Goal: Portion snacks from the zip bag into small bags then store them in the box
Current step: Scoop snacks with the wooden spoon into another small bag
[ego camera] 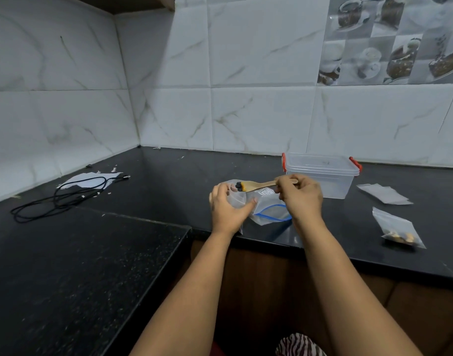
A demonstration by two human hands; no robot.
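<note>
Right hand (298, 195) pinches a wooden spoon (258, 185) — loaded with snacks (239, 187) — over the small bag (234, 197) that left hand (226, 208) grips open above the counter (143, 181): a tilt, or a sagging bag mouth, would probably spill pieces.

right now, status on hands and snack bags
Left hand grips small bag. Right hand pinches wooden spoon, loaded, over it. Box closed behind; one filled bag waiting right.
</note>
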